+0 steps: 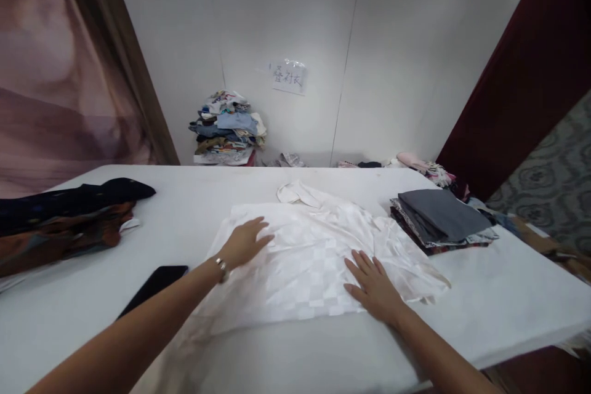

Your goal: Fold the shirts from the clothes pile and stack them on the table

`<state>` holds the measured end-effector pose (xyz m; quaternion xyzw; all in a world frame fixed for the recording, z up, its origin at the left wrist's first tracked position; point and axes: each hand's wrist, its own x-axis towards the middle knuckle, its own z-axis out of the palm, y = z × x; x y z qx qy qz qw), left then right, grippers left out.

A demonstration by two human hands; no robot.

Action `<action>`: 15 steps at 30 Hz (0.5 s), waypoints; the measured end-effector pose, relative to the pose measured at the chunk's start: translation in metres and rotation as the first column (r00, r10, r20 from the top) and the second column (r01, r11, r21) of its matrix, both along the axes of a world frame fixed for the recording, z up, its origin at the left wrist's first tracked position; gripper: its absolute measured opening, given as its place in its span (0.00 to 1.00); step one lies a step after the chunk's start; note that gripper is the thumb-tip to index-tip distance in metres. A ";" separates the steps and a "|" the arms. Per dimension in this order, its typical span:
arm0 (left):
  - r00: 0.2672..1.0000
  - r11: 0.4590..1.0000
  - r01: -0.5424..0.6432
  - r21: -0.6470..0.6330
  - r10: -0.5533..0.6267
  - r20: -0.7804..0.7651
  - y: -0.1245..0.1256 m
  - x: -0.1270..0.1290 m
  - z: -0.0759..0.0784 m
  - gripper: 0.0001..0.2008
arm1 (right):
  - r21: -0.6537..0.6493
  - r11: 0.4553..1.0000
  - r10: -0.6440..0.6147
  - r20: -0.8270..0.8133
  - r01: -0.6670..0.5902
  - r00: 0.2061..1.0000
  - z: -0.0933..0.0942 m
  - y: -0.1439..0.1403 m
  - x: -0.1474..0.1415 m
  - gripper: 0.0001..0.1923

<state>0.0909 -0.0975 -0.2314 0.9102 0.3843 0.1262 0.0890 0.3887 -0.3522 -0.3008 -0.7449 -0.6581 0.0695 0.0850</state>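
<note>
A white shirt [314, 252] with a faint checked pattern lies spread out in the middle of the white table [508, 295]. Both hands press flat on it. The left hand [242, 243] rests on the shirt's left side and the right hand [373, 286] on its lower right part. Fingers are spread apart and flat, gripping nothing — likely to keep the cloth smooth and still. A sleeve or collar sticks out at the far edge.

Just right of the shirt sits a neat pile of folded clothes [441, 218], grey on top. A black phone [154, 286] lies by the left arm. Dark rumpled clothes [64, 221] sit at the far left. Behind the table, a heap of clothes [228, 129] leans by the wall under a paper sign [289, 77].
</note>
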 end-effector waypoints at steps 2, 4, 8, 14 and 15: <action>0.994 0.994 -0.104 -0.023 0.103 -0.040 0.027 0.039 0.013 0.25 | 0.016 1.000 0.003 -0.010 -0.003 1.000 -0.002 0.000 0.001 0.32; 0.978 0.979 -0.199 -0.033 0.196 -0.071 0.054 0.076 0.018 0.24 | 0.037 0.999 0.007 -0.016 -0.006 1.000 -0.005 0.000 0.001 0.32; 0.923 0.925 -0.376 -0.044 0.371 -0.103 0.098 0.126 0.010 0.25 | 0.084 0.996 0.015 -0.025 -0.013 1.000 -0.011 0.000 0.003 0.31; 0.853 0.845 -0.522 -0.114 0.517 -0.074 0.125 0.148 -0.013 0.19 | 0.096 0.995 0.035 -0.054 -0.030 0.998 -0.011 -0.001 0.002 0.31; 0.852 0.842 -0.523 -0.132 0.520 -0.058 0.127 0.148 -0.014 0.17 | 0.103 0.994 0.037 -0.061 -0.030 0.997 -0.010 -0.002 0.002 0.31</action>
